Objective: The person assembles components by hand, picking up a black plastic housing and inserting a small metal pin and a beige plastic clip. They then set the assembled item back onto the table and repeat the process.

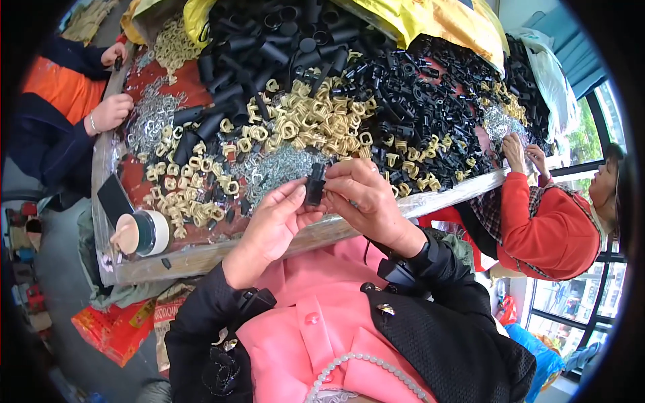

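Note:
Near the table's front edge, my left hand [272, 225] pinches a small black plastic fitting [314, 191] upright between thumb and fingers. Close against its right side is my right hand [368, 201], with thumb and fingertips pressed together. Whatever those right fingertips hold is hidden or too small to name. Just beyond both hands lies a heap of small silver metal pieces [279, 171]. Beige ring-shaped clips [302, 121] are piled behind that heap, and more beige clips [195, 201] spread to its left.
Black tubes [269, 54] and small black parts [423, 94] cover the table's far side. A phone [115, 198] and a round container [151, 232] stand at the front left corner. Co-workers sit at the left, in a dark sleeve [40, 134], and right, in a red sleeve [521, 215].

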Demonstrator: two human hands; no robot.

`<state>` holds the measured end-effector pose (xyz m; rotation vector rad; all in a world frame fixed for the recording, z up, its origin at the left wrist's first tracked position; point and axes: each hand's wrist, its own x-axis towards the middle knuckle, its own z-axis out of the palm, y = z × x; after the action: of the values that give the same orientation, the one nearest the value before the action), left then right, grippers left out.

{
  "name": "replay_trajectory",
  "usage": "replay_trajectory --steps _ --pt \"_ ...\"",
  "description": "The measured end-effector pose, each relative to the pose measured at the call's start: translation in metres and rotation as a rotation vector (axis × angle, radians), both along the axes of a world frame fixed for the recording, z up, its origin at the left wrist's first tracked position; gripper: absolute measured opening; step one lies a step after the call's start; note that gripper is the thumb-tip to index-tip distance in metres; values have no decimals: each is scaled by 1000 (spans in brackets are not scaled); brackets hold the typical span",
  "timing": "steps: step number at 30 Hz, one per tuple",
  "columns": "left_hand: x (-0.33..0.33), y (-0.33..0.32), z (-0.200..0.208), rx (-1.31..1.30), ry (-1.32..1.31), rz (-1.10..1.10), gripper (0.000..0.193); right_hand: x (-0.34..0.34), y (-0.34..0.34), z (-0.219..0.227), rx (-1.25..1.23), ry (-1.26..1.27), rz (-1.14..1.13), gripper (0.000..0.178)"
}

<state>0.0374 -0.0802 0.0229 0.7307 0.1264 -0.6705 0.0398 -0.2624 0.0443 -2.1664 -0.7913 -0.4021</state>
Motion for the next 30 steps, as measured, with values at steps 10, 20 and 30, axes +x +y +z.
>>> replay_trajectory --steps 10,20,30 --pt "-12 1 -10 157 -36 -14 30 -3 8 -3 -176 -124 24 25" --pt "-31 7 -7 283 -78 -123 29 -13 16 -13 -210 66 152 15" --pt "-34 19 -13 219 13 -121 31 -9 26 -19 -218 197 204 17"
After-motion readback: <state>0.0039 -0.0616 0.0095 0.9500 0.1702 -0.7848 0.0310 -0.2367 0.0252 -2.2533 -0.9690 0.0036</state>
